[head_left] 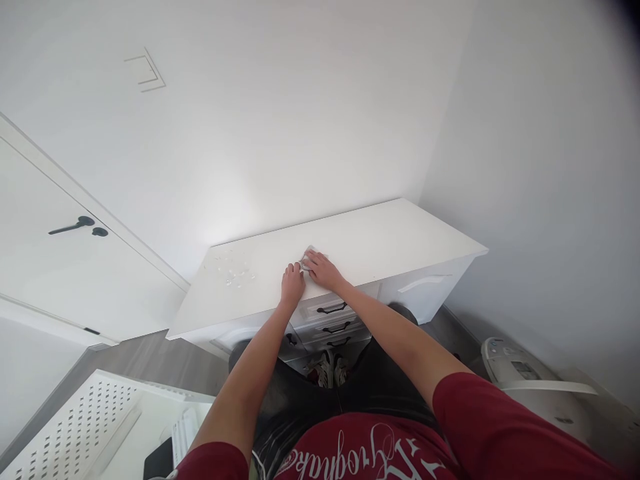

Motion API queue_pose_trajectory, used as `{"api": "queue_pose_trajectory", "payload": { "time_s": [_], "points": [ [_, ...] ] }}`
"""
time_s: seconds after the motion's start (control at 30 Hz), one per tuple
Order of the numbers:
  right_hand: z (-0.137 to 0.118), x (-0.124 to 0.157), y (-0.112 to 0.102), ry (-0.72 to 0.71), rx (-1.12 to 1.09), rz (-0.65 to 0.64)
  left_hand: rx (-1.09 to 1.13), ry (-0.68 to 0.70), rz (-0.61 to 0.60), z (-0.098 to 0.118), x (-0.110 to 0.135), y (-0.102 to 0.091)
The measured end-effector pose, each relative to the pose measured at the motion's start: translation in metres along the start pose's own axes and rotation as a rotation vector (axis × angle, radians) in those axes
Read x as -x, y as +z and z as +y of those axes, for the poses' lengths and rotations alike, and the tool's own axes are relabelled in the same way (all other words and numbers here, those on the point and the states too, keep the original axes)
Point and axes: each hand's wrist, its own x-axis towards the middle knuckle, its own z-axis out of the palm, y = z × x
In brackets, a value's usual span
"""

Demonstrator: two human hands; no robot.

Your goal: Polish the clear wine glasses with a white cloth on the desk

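Observation:
Both hands are together over the white top (pixel 370 240) of a cabinet, near the middle. Under the fingers of my right hand (pixel 323 269) is a small, pale, crumpled piece (pixel 309 252) that looks like a clear plastic bag, partly hidden. My left hand (pixel 293 283) is closed, its fingertips at the near left edge of that bag. What lies inside the bag is too small to make out. To the left, several small clear bits (pixel 235 272) lie scattered on the same top.
Below the top are cabinet drawers with dark handles (pixel 336 327). A white door with a dark handle (pixel 75 225) is at left. A white perforated panel (pixel 75 427) stands at lower left, and a white rounded appliance (pixel 530 380) at lower right. Walls rise behind and right.

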Motion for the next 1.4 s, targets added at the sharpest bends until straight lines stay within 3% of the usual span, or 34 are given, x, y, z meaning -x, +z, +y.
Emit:
{"api": "queue_pose_trajectory", "payload": {
  "time_s": [0.13,0.33,0.53,0.73,0.9,0.97,1.13,1.33,1.4],
  "points": [
    [0.0007,-0.0012,0.0016,0.166,0.016,0.069,-0.069,0.000,0.037,0.0012,0.0001,-0.0003],
    [0.0002,-0.0016,0.0031,-0.043,-0.032,-0.055,-0.067,-0.028,0.054,-0.0005,0.0003,0.0011],
    [0.0006,-0.0016,0.0039,0.175,-0.008,0.065,-0.068,0.005,0.020,-0.0001,0.0002,0.0008],
    [0.0012,-0.0015,0.0056,-0.012,-0.021,-0.028,-0.089,-0.015,0.076,0.0005,0.0007,0.0000],
    [-0.0013,-0.0010,0.0020,0.150,0.019,0.076,-0.151,-0.007,0.084,0.0004,0.0015,-0.0003],
    [-0.0017,-0.0007,0.0013,0.153,0.017,0.074,-0.156,0.002,0.082,-0.0002,0.0014,0.0000],
    [-0.0012,-0.0008,0.0013,-0.066,-0.011,-0.036,-0.108,0.002,0.089,-0.0014,0.0003,0.0010],
    [0.0000,-0.0012,-0.0011,0.141,0.010,0.067,-0.069,0.005,0.036,0.0010,0.0002,0.0000],
    [-0.0002,-0.0009,-0.0027,0.103,0.000,0.032,-0.056,-0.025,0.002,0.0015,0.0005,-0.0015]
  ]
}}
